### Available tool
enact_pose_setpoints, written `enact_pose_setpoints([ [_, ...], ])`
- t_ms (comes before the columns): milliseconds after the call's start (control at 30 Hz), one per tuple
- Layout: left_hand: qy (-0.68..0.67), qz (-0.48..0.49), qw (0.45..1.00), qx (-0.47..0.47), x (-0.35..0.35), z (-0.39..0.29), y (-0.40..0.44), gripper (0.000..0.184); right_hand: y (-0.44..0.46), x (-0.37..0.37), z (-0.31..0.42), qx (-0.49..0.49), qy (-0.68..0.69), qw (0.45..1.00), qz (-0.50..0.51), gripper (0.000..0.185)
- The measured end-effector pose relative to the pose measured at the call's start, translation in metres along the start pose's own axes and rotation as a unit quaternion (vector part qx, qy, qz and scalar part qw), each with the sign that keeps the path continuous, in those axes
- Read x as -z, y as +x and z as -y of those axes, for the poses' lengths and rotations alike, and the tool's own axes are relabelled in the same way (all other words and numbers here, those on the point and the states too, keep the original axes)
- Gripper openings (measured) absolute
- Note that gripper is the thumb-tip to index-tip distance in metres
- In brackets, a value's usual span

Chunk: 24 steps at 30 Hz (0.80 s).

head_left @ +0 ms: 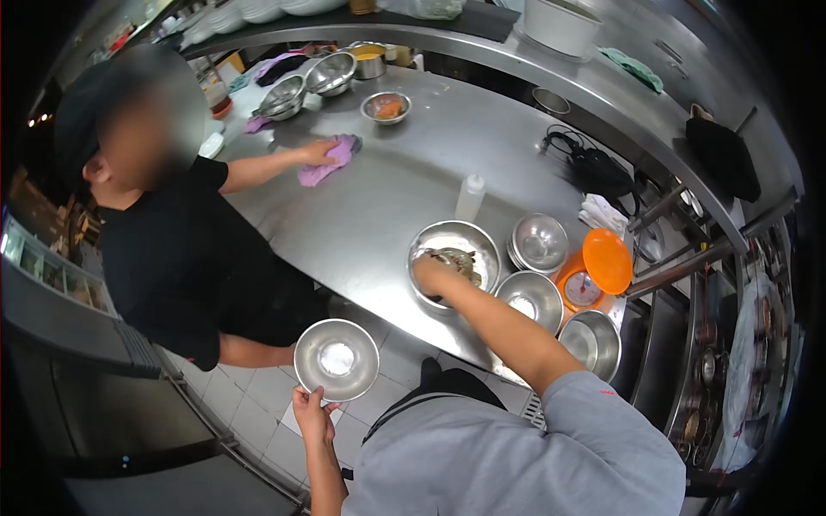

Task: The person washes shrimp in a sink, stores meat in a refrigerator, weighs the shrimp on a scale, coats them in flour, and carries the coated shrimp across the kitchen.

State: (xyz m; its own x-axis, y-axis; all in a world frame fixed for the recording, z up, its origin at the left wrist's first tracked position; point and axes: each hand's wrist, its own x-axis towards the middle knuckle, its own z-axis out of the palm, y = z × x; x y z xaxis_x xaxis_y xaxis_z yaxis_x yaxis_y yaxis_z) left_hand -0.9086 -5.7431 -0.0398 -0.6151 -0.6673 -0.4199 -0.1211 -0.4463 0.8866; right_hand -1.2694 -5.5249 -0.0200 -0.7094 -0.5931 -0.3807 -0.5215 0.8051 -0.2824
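My left hand (315,414) grips the rim of a metal mixing bowl (368,361), held over the floor in front of the table edge. Nothing shows inside that bowl but a bright reflection. My right hand (433,277) reaches down into a larger metal bowl (489,249) on the table, and its fingers are hidden. Around them lie greyish, wet-looking pieces of food (465,262), whose kind I cannot make out. Close by on the right stand a metal bowl (544,297) and a stack of bowls (540,241). A white squeeze bottle (470,196) stands behind.
A co-worker (172,249) in black stands at left, one hand on a purple cloth (331,163). An orange kitchen scale (580,288) and a deep metal pot (594,344) stand at the right. Farther back are a bowl with orange food (389,108) and a black corded device (598,168).
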Motion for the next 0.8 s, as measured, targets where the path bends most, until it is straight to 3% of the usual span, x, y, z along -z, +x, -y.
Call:
enact_pose_setpoints([
  [33, 0.006, 0.006, 1.000, 0.005, -0.012, 0.000, 0.011, 0.016, 0.006, -0.006, -0.002, 0.024, -0.010, 1.000, 0.006, 0.033],
  [100, 0.010, 0.033, 0.999, 0.011, -0.033, -0.002, 0.031, 0.016, -0.005, -0.013, -0.007, -0.020, 0.057, 0.998, -0.022, 0.034],
  [167, 0.010, 0.037, 0.999, 0.019, -0.059, -0.011, 0.044, 0.016, -0.016, -0.007, -0.005, 0.013, 0.048, 0.999, -0.015, 0.032],
  [200, 0.013, 0.060, 0.998, 0.016, -0.070, -0.016, 0.050, 0.016, -0.017, -0.020, -0.014, 0.088, 0.005, 0.995, -0.050, 0.028],
  [233, 0.013, 0.083, 0.996, 0.012, -0.078, -0.019, 0.057, 0.016, -0.013, -0.027, -0.016, 0.083, 0.006, 0.995, -0.051, 0.028],
  [367, 0.025, 0.102, 0.994, 0.011, -0.094, -0.022, 0.094, 0.016, -0.002, -0.027, -0.018, 0.084, 0.004, 0.996, 0.038, 0.022],
  [433, 0.023, 0.118, 0.993, 0.013, -0.102, -0.026, 0.111, 0.015, -0.001, -0.022, -0.022, 0.099, 0.020, 0.991, 0.084, 0.032],
  [467, 0.020, 0.132, 0.991, 0.011, -0.104, -0.028, 0.117, 0.015, -0.002, -0.017, -0.028, 0.119, 0.056, 0.990, 0.043, 0.046],
  [567, 0.021, 0.149, 0.989, 0.017, -0.111, -0.025, 0.143, 0.014, -0.014, 0.019, -0.042, 0.070, 0.099, 0.993, -0.003, 0.052],
  [800, 0.017, 0.181, 0.982, 0.046, -0.137, -0.038, 0.185, 0.013, -0.032, 0.062, -0.046, -0.039, 0.137, 0.980, -0.137, 0.051],
])
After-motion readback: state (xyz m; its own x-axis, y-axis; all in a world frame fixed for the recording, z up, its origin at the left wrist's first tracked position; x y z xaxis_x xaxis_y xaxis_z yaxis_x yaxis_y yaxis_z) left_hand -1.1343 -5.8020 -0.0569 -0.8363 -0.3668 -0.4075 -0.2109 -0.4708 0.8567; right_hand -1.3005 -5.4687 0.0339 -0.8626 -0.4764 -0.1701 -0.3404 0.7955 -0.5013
